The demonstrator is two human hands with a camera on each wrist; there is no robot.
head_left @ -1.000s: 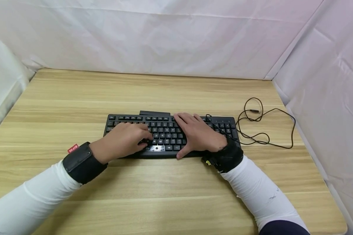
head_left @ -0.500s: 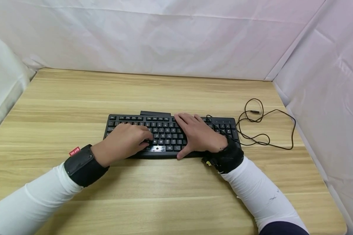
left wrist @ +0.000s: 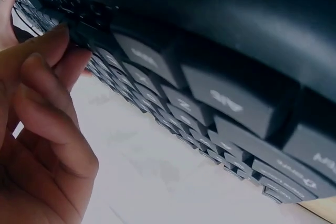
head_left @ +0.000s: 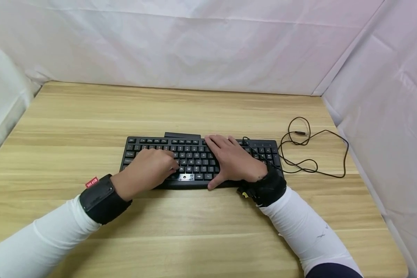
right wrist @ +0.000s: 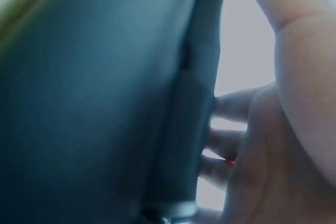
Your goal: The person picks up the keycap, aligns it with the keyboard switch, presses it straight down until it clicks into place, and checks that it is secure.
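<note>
A black keyboard (head_left: 194, 162) lies on the wooden table in the head view. My left hand (head_left: 153, 166) bends over its middle left. In the left wrist view, the thumb and fingertips of my left hand (left wrist: 47, 98) meet at a small dark keycap (left wrist: 84, 34), partly covered. Beside them, the space bar's slot (head_left: 185, 177) lies bare, with a shiny base showing. Spread across the keyboard, my right hand (head_left: 233, 160) has its thumb at the front edge and its fingers at the back edge. In the right wrist view the keyboard's front edge (right wrist: 100, 98) looms close and blurred.
A thin black cable (head_left: 345, 154) loops over the table (head_left: 194, 239) to the right of the keyboard, its plug (head_left: 300, 133) lying among the coils. White cloth walls (head_left: 194, 46) stand behind and at both sides.
My left hand and wrist have shifted slightly to the right and toward the near edge, with the fingers still at the keys. My right hand stays in place on the keyboard.
</note>
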